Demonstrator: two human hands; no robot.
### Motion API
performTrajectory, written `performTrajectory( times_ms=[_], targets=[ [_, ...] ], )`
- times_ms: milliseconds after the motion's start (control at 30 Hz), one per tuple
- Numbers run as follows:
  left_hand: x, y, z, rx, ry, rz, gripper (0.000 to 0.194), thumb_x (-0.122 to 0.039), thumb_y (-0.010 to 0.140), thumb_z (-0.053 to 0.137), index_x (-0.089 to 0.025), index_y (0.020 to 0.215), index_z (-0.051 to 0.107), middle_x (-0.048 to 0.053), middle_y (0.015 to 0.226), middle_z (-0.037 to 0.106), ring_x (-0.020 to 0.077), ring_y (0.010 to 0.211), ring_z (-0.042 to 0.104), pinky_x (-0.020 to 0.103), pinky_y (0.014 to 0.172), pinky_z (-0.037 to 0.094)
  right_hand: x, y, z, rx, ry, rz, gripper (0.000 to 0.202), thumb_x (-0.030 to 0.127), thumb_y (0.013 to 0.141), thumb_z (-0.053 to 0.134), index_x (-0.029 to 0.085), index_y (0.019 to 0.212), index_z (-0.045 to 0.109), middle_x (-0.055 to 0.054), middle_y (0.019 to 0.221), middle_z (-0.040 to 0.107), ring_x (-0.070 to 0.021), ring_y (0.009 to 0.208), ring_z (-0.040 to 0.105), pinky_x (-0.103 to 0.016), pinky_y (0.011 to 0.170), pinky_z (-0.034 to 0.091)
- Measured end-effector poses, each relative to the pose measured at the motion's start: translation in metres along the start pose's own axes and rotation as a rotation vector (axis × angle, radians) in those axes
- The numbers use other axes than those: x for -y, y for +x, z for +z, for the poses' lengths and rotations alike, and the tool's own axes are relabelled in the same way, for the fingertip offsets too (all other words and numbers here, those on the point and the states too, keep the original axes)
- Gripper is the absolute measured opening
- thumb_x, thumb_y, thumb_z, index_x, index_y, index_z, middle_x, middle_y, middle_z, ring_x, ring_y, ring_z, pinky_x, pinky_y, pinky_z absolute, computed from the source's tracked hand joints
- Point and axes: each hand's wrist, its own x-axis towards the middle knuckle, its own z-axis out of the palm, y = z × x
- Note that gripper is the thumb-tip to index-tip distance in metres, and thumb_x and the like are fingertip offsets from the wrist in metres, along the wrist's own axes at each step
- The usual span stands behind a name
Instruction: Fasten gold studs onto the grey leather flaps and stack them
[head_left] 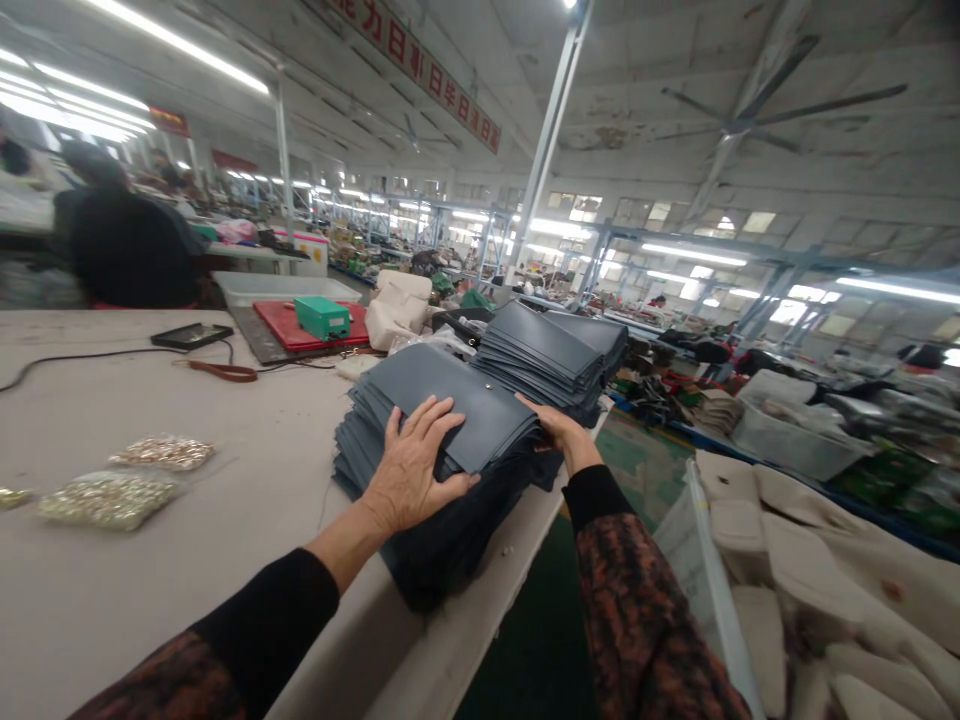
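The left hand [416, 462] is lying spread atop the nearer grey panel stack [431, 385], while the right hand [559, 428] is touching its right edge, pinch unclear.

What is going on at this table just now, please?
A person has both bare hands on the nearer stack of blue-grey panels at the edge of the table. The left hand is spread on top; the right hand is at its right edge. Another stack sits just beyond. Bags of small shiny pieces lie to the left.
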Motion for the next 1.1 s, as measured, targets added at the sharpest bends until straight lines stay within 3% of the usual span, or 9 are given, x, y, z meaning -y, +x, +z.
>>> performTrajectory(
  times_ms=[167,267,400,667,833,967,1100],
  targets=[
    [0.006,-0.008,0.013,-0.099,-0.088,-0.111,0.105,-0.069,0.070,0.065,-0.017,0.149,0.020,0.022,0.160,0.011,0.0387,0.148,0.004,0.067,0.113,0.008,0.021,-0.004,0.003,0.015,-0.002,-0.055,0.044,0.055,0.069,0.074,0.016,0.091,0.073,-0.005,0.068,0.070,-0.0209,0.066,0.064,-0.031,0.059,0.054],
    [0.010,-0.010,0.016,-0.110,-0.138,-0.112,0.113,-0.078,0.069,0.059,-0.017,0.152,0.012,0.023,0.161,0.005,0.0396,0.148,-0.001,0.068,0.113,0.005,0.031,-0.012,0.005,0.031,-0.014,-0.108,0.039,0.049,0.067,0.077,0.016,0.089,0.075,-0.005,0.068,0.071,-0.0209,0.066,0.066,-0.028,0.059,0.053],
    [0.012,-0.011,0.015,-0.097,-0.163,-0.078,0.117,-0.084,0.066,0.054,-0.017,0.152,0.013,0.024,0.161,0.004,0.0409,0.148,-0.004,0.069,0.112,0.003,0.041,-0.017,0.010,0.028,-0.042,-0.162,0.037,0.041,0.064,0.080,0.016,0.091,0.077,-0.005,0.077,0.075,-0.0204,0.072,0.068,-0.025,0.062,0.052],
    [0.019,-0.025,0.004,-0.042,-0.149,0.027,0.104,-0.080,0.070,0.056,-0.017,0.147,0.030,0.023,0.158,0.016,0.0400,0.147,0.011,0.065,0.115,0.008,0.036,-0.016,0.018,0.011,-0.090,-0.233,0.032,0.047,0.070,0.071,0.017,0.079,0.077,-0.003,0.071,0.074,-0.0229,0.073,0.068,-0.030,0.068,0.055],
    [0.019,-0.040,-0.006,-0.100,-0.157,0.030,0.095,-0.073,0.074,0.059,-0.015,0.144,0.035,0.022,0.157,0.019,0.0384,0.147,0.013,0.059,0.117,0.015,0.036,-0.015,0.016,0.014,-0.121,-0.293,0.041,0.055,0.071,0.069,0.018,0.085,0.078,-0.007,0.085,0.076,-0.0269,0.088,0.070,-0.034,0.080,0.054],
    [0.012,-0.055,-0.017,-0.136,-0.209,-0.021,0.087,-0.067,0.079,0.059,-0.016,0.144,0.034,0.020,0.158,0.017,0.0369,0.147,0.015,0.057,0.116,0.022,0.047,-0.018,0.015,-0.066,-0.174,-0.405,0.048,0.055,0.072,0.069,0.019,0.103,0.076,-0.007,0.115,0.071,-0.0274,0.115,0.060,-0.036,0.103,0.042],
    [0.007,-0.088,-0.030,-0.089,-0.258,-0.089,0.077,-0.055,0.084,0.059,-0.019,0.146,0.031,0.018,0.159,0.016,0.0354,0.146,0.019,0.056,0.116,0.026,0.062,-0.033,0.016,-0.048,-0.262,-0.494,0.046,0.056,0.077,0.065,0.022,0.107,0.076,-0.005,0.121,0.069,-0.0275,0.119,0.058,-0.036,0.107,0.037]
  ],
)
